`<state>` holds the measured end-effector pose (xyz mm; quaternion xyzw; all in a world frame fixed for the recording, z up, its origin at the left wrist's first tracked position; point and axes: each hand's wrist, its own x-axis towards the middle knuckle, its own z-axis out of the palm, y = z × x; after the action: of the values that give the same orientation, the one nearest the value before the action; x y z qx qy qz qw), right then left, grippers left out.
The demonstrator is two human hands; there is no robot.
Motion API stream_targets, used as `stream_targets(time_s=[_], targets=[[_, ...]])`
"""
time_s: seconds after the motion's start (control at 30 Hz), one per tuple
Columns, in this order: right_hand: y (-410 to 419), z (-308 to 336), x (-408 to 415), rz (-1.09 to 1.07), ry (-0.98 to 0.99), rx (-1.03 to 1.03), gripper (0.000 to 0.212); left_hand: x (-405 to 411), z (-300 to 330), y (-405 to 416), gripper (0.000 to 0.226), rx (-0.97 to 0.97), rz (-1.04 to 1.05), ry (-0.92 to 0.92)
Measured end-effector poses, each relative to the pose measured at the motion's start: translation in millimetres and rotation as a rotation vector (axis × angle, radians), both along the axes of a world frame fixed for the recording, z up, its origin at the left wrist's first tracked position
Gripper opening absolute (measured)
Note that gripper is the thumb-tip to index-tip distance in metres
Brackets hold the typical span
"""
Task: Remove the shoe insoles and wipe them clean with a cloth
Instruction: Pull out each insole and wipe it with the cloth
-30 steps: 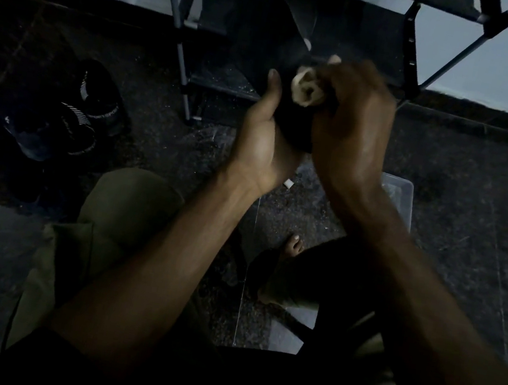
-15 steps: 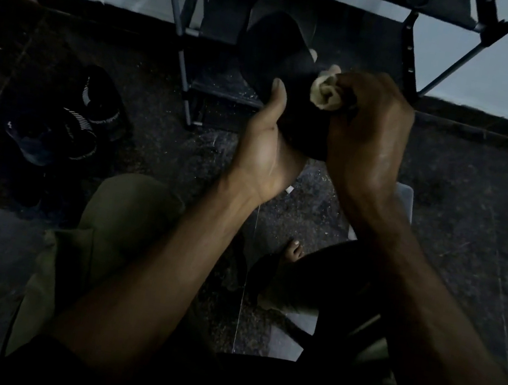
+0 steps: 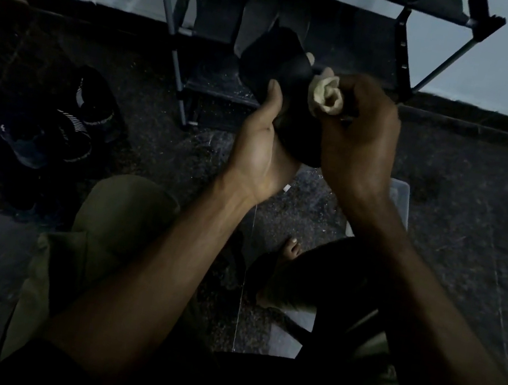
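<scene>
A black insole [image 3: 276, 66] stands upright in my left hand [image 3: 261, 150], which grips its lower part with the thumb along the near face. A wadded pale cloth [image 3: 326, 95] is bunched in my right hand [image 3: 358, 142], which holds it against the insole's right edge. The insole's lower end is hidden behind both hands. On the floor at the left lie two dark shoes [image 3: 67, 123] with white stripes.
A metal shoe rack [image 3: 401, 49] stands right behind the hands, against a pale wall. A clear plastic box [image 3: 400, 195] sits on the dark floor under my right wrist. My knees and a bare foot [image 3: 286, 254] fill the lower frame.
The cloth has slid from the insole's middle to its right edge. Both hands and the insole have shifted slightly lower and to the right in the view.
</scene>
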<state>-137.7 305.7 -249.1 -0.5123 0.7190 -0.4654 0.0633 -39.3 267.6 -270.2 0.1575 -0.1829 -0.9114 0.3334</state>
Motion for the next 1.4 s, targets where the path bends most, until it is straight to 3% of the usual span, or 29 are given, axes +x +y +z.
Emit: stream_targets(time_s=[0.27,0.43,0.53,0.7,0.97,1.1,1.3,1.4], targets=[[17,-6,-1,0.052,-0.772,0.053,0.016,3,-7,-7,0.063,-0.031,-0.049,0.012],[35,-9,8,0.161,-0.932,0.184,0.015,17,-6,-21,0.062,-0.059,0.065,0.074],[40,-8,11,0.123,-0.77,0.233,0.018,19,-5,-21,0.06,-0.09,0.085,0.095],[32,2,13,-0.025,-0.305,0.068,0.005,14,-2,-17,0.063,-0.09,0.068,0.116],[17,-4,48,0.147,0.223,0.081,0.013,16,-2,-13,0.078,-0.062,0.021,0.168],[8,-3,23,-0.036,0.26,0.064,0.017,11,-2,-12,0.078,-0.043,0.013,0.147],[27,-3,50,0.176,0.214,0.114,0.018,15,-4,-14,0.069,-0.053,0.055,0.104],[15,0,31,0.044,0.248,0.087,0.015,11,-4,-9,0.076,-0.088,-0.003,0.112]])
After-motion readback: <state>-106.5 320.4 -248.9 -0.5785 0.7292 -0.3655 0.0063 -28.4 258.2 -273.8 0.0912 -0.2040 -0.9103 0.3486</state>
